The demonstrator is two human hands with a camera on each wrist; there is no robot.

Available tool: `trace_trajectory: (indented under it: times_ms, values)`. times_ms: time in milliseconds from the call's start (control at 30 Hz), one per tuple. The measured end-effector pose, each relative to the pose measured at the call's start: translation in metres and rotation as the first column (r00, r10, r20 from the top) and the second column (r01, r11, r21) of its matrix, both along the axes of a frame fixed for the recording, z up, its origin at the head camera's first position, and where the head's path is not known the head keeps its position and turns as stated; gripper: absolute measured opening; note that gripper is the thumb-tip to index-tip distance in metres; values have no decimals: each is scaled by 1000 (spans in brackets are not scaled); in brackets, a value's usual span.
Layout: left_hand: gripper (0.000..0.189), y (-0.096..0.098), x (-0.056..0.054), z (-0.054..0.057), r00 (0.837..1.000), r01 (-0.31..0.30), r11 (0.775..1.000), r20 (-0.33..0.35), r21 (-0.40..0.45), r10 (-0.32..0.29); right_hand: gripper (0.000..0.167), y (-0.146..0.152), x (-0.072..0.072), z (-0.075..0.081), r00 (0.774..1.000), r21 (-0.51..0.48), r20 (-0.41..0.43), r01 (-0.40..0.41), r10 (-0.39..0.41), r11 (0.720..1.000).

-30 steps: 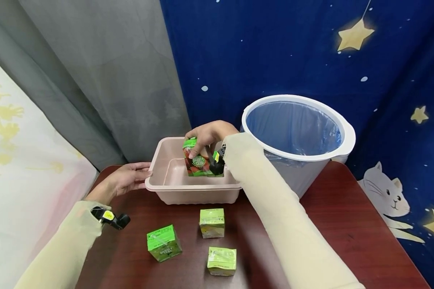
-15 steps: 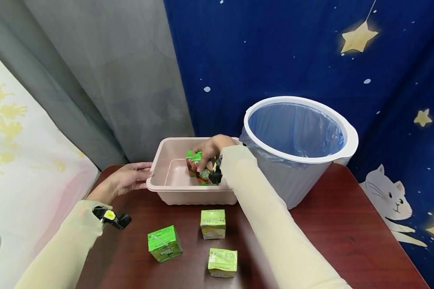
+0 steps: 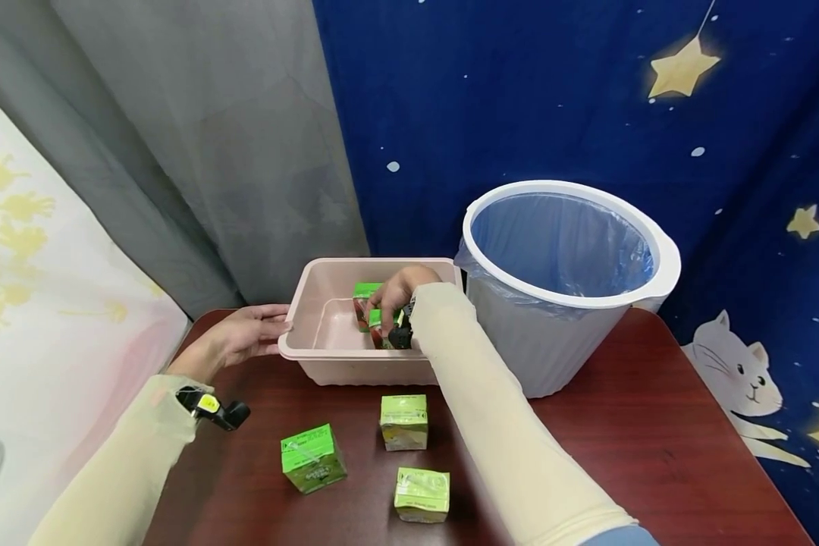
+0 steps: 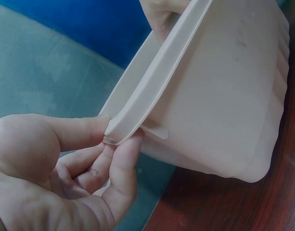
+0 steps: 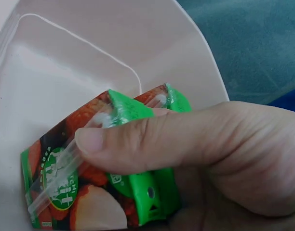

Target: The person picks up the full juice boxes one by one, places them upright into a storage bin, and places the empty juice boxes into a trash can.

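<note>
Right hand (image 3: 399,292): thumb across the front carton (image 5: 89,187), gripping it; fingers mostly hidden.
Front carton: inside the tub (image 3: 362,371), just beside a second carton (image 3: 365,292).
Carton walls: probably light, dentable card; the straw wrapper (image 5: 46,195) may slip, so best held near the stiffer top.
Left hand (image 3: 249,334): nearly closed, pinching the tub's rim.
</note>
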State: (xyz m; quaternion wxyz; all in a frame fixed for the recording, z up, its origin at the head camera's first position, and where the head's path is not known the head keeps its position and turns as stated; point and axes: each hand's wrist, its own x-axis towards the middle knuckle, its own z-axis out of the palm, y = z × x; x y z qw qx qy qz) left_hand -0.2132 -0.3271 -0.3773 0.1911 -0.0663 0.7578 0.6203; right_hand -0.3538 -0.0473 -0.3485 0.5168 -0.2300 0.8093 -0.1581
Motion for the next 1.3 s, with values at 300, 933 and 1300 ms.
trace_trajectory:
  times_ms: [300,933,1300]
  values:
    - [66,-1,1,-1,1000,-9,1000,0,13,9,46,-4,0,-14,991,-63,-39,-134,131,989]
    - [70,0,0,1,1000,8,999,3,33,-8,54,1,15,4,994,-146,85,84,-72,986]
    - [71,-2,-1,-1,1000,17,999,-6,40,-17,45,-4,46,47,865,-155,-475,-267,165,951]
